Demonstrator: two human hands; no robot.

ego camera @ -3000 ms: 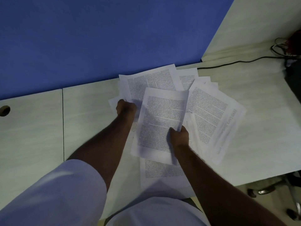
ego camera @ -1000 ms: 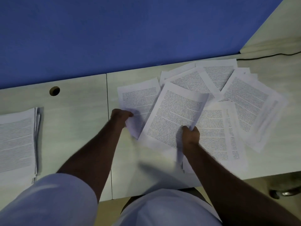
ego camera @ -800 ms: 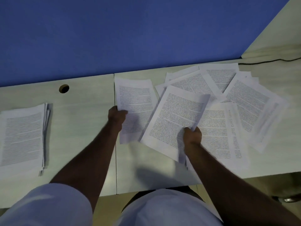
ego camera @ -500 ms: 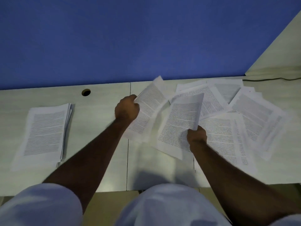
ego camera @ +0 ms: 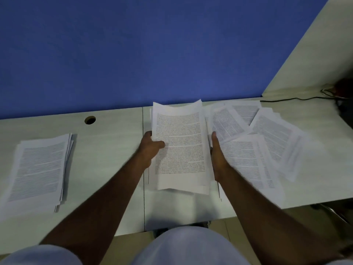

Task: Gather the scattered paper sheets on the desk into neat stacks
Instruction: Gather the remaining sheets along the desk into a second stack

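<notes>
A small bundle of printed sheets (ego camera: 180, 144) is held over the middle of the pale desk (ego camera: 110, 142). My left hand (ego camera: 150, 148) grips its left edge with the thumb on top. My right hand (ego camera: 217, 152) lies along the bundle's right edge with the fingers straight. Several loose printed sheets (ego camera: 267, 138) lie fanned and overlapping on the desk to the right. A squared stack of sheets (ego camera: 40, 169) rests at the far left of the desk.
A blue partition (ego camera: 152, 50) backs the desk. A round cable hole (ego camera: 90, 120) sits in the desk at the back left. A black cable (ego camera: 298, 99) runs along the back right. The desk's front edge is just before my lap.
The two sheets that my hands held apart have come together into one bundle between them. My right hand has let go of its sheet's corner and now lies flat on the bundle's edge.
</notes>
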